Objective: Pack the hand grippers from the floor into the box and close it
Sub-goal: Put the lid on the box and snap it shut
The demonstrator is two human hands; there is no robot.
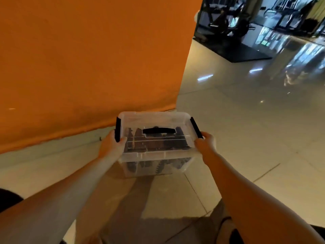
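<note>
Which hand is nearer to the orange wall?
Left. The left hand grips the box on its side beside the orange wall; the right hand grips the far side, across the box.

A glossy pale tiled floor (237,120) is shown. A black rectangular mat (242,51) is laid on it far off, beside dark exercise machines (226,20). Whether the clear lidded plastic box (149,155) rests on it cannot be told.
</note>
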